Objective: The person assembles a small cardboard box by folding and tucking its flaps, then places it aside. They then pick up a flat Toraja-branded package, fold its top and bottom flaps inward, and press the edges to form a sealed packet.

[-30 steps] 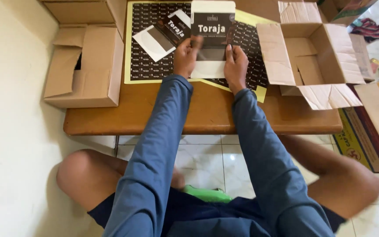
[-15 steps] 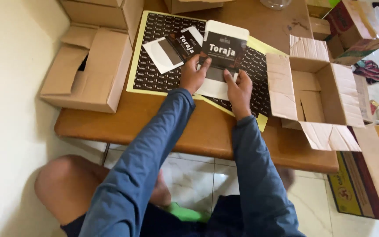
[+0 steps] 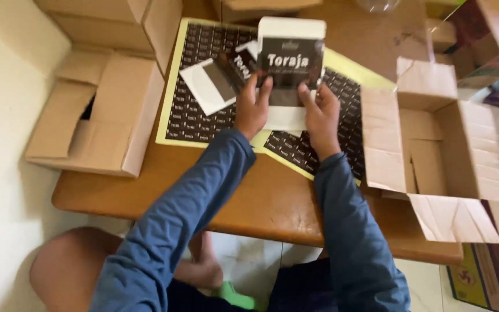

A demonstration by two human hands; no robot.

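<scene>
Hands are working over a low wooden table (image 3: 272,202), where patterned sticker sheets (image 3: 194,86) are lying between closed cartons at the left and an open cardboard box (image 3: 434,144) at the right. Both are gripping a white-and-black retail box (image 3: 289,63), standing upright above the sheets: the left hand (image 3: 253,107) and right hand (image 3: 319,112) are closing on its lower edges. Keeping thumbs off the printed face should be helping it stay square.
</scene>
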